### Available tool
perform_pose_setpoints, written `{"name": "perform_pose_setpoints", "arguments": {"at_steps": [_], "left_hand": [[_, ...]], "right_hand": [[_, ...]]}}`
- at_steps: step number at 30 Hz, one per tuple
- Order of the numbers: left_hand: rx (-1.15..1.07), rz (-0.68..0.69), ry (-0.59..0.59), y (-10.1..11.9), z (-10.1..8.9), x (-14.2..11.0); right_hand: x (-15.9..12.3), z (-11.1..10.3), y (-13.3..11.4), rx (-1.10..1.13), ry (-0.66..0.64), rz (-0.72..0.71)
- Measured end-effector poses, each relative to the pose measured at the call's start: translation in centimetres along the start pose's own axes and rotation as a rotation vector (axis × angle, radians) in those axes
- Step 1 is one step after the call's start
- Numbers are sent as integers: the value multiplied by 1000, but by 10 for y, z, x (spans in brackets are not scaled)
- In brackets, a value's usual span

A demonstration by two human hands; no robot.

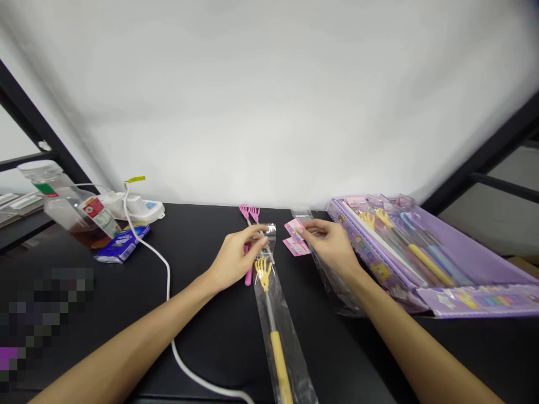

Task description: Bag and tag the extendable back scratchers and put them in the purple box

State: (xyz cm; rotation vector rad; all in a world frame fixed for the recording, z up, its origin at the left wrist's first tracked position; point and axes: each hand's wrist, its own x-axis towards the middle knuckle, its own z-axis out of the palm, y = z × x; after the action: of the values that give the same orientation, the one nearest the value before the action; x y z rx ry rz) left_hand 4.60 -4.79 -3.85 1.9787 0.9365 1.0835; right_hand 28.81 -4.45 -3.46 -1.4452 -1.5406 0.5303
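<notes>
My left hand (pixel 240 255) pinches the top of a clear plastic sleeve (pixel 290 331). Inside the sleeve lies a yellow back scratcher (pixel 278 350) with a hand-shaped head, its handle running toward me. Between the fingers of my right hand (pixel 330 244) is a pink printed card (pixel 293 228). A second pink card (pixel 297 247) lies just below it, and I cannot tell whether my fingers hold it too. Two pink back scratchers (pixel 249 212) rest beyond my left hand, which partly hides them. Clear plastic bags (pixel 341 292) lie under my right wrist.
At the right stands an open purple display box (pixel 379 280) with several wrapped back scratchers inside. On the left are a bottle of brown liquid (pixel 76 207), a blue packet (pixel 122 244) and a white power strip (pixel 145 209). Its white cable (pixel 168 280) curves toward the front edge.
</notes>
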Motion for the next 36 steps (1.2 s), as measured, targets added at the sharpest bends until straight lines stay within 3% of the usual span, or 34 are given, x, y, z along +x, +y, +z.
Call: {"name": "perform_pose_setpoints", "arguments": {"at_steps": [3, 6, 9, 12, 15, 21, 36], "left_hand": [[29, 31, -9, -3, 0, 1], [27, 39, -11, -3, 0, 2], [3, 33, -8, -3, 1, 2], [-13, 28, 7, -4, 2, 1], [-8, 48, -1, -6, 3, -1], [33, 128, -42, -2, 2, 0], [50, 114, -31, 2, 3, 0]], "right_hand": [[-1, 1, -2, -57, 50, -31], [-3, 1, -7, 47, 41, -63], [-7, 2, -14, 90, -11, -231], [-13, 3, -23, -10, -25, -464], [-18, 5, -29, -74, 9, -579], [-22, 6, -31, -99, 55, -673], [-20, 6, -30, -218, 35, -806]]}}
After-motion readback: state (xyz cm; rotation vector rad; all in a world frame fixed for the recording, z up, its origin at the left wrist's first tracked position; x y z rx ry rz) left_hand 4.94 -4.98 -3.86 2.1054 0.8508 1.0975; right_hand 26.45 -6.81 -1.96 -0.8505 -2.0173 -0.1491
